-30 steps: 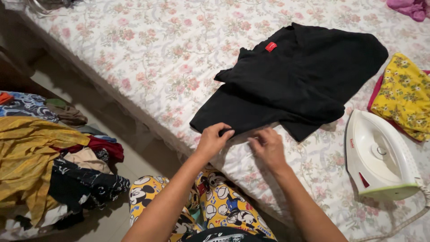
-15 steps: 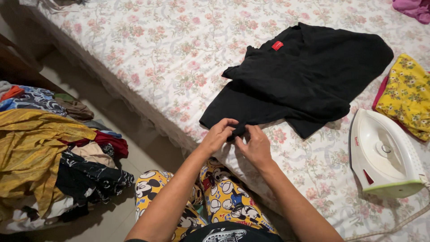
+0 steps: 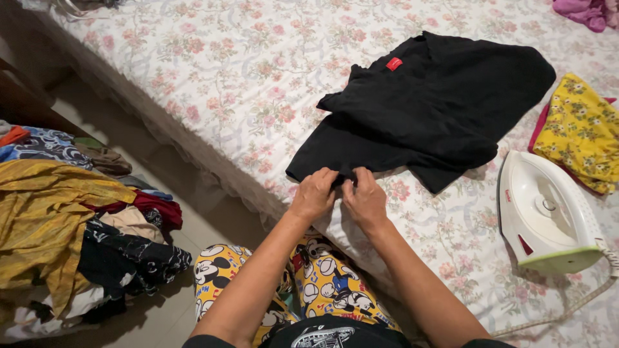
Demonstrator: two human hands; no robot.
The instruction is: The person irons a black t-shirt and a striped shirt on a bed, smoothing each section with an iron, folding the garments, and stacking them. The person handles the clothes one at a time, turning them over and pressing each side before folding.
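My left hand (image 3: 314,193) and right hand (image 3: 365,197) now sit side by side, thumbs nearly touching, both pinching the near edge of the black garment (image 3: 425,109) where it meets the bed's front edge. A second ago the two hands were set apart along that hem, and half a second ago they had already drawn together; the garment has also crept a little nearer my side of the bed (image 3: 213,77), so I judge the hem is being gathered at one spot. Both hands are closed on the cloth, fingers curled over the fold. The garment lies rumpled on the floral bedsheet, its red tag (image 3: 394,63) facing up near the neckline. Just right of it a white iron (image 3: 548,216) rests on the bed, cord trailing off the lower right. Beyond the iron lies a yellow flowered cloth (image 3: 580,132). On the floor to my left sits a heap of clothes (image 3: 64,219).
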